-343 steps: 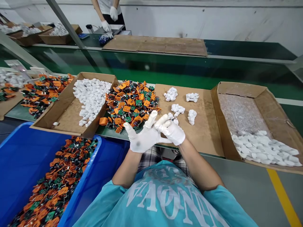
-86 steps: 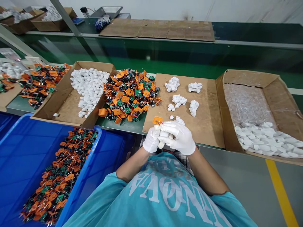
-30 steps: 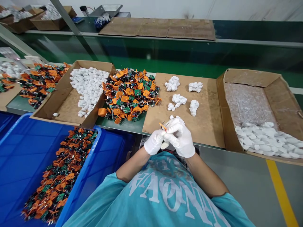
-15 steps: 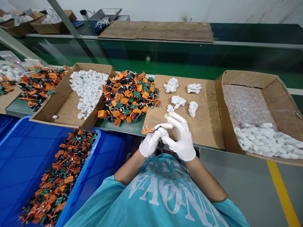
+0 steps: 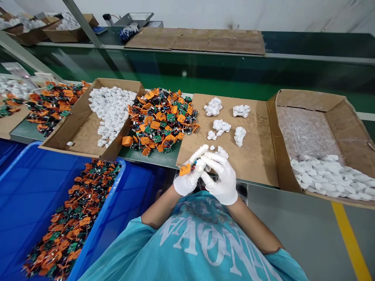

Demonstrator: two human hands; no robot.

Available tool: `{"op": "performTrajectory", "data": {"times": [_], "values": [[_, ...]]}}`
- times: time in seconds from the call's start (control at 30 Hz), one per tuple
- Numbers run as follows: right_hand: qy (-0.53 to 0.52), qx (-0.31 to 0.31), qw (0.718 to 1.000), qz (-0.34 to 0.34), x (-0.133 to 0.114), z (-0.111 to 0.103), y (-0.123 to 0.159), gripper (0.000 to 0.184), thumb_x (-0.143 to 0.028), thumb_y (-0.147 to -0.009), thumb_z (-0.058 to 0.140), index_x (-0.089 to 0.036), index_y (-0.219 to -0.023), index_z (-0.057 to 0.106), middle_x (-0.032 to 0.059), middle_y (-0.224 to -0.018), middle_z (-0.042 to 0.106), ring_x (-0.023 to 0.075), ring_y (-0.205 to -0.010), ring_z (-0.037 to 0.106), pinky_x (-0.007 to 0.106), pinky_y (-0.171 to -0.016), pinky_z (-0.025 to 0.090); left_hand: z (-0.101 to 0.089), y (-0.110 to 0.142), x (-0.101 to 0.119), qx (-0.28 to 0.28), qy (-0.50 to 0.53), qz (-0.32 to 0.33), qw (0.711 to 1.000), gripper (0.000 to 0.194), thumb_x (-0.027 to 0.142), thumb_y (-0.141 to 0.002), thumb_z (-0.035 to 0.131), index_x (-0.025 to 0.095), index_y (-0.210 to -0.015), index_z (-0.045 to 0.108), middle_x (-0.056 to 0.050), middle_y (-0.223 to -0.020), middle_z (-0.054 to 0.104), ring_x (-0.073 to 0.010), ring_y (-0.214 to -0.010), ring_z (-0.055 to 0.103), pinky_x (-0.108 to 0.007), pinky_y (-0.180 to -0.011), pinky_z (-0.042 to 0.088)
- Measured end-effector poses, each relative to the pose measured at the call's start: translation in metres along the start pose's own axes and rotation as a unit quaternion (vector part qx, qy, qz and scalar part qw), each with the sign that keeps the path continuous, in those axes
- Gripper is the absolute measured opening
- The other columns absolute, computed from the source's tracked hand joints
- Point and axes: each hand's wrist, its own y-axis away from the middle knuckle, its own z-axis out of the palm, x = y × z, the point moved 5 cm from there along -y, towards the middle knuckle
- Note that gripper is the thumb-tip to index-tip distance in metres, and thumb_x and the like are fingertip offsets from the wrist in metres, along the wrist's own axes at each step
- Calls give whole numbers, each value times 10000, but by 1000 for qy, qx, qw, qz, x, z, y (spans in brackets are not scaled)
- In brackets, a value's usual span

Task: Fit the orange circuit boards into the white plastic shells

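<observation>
My left hand [image 5: 187, 177], in a white glove, grips an orange plastic part with a small circuit board and wires [image 5: 185, 169]; its orange piece sticks out on the left. My right hand [image 5: 220, 177], gloved too, brings its thumb and fingers in against the same assembly. What lies between the fingertips is mostly covered. Just beyond the hands, small white pieces [image 5: 222, 152] lie on a cardboard sheet [image 5: 258, 156]. Several clumps of white pieces [image 5: 222, 126] rest farther up the sheet. Left of it is a heap of orange and green circuit assemblies [image 5: 161, 121].
An open cardboard box [image 5: 79, 136] of white caps stands left of the heap. On the right, another box [image 5: 277, 148] holds flat white pieces. A blue bin [image 5: 32, 203] with more orange assemblies sits low on the left. A green ledge [image 5: 234, 74] runs behind.
My right hand has moved slightly down and left, its fingers closing in on the assembly. The orange piece has turned to show more of its face. White pieces beyond my hands are now uncovered.
</observation>
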Motion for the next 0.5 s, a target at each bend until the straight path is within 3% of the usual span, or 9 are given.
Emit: {"op": "performTrajectory", "data": {"times": [0.1, 0.27, 0.4, 0.5], "values": [[22, -16, 999, -26, -2, -1, -3, 382, -240, -856, 605, -241, -1234, 549, 110, -1137, 644, 253, -1089, 627, 469, -963, 512, -1, -2, 1, -14, -33, 4, 999, 631, 611, -862, 478, 183, -1320, 555, -114, -1252, 643, -252, -1182, 584, -356, -1085, 412], [14, -38, 999, 8, 2, -2, -6, 351, -259, -877, 564, -241, -1227, 550, 104, -1143, 644, 247, -1069, 631, 485, -982, 489, -1, -7, 0, -17, -44, -37, 998, 674, 653, -833, 481, 171, -1297, 569, -108, -1155, 683, -251, -1156, 586, -356, -1076, 401], [30, -26, 999, -25, 1, -5, -8, 409, -228, -830, 604, -236, -1235, 550, 121, -1149, 634, 271, -1115, 594, 496, -964, 485, 0, -10, 4, -44, -60, -44, 996, 575, 666, -841, 443, 161, -959, 690, -96, -906, 702, -230, -947, 632, -344, -949, 462], [13, -58, 998, -30, 5, -3, -12, 440, -296, -842, 609, -224, -1269, 529, 134, -1204, 625, 294, -1183, 562, 504, -961, 480, 2, -11, 2, -85, -60, -79, 991, 597, 698, -838, 405, 165, -629, 573, -37, -635, 591, -152, -625, 538, -303, -677, 475]]}}
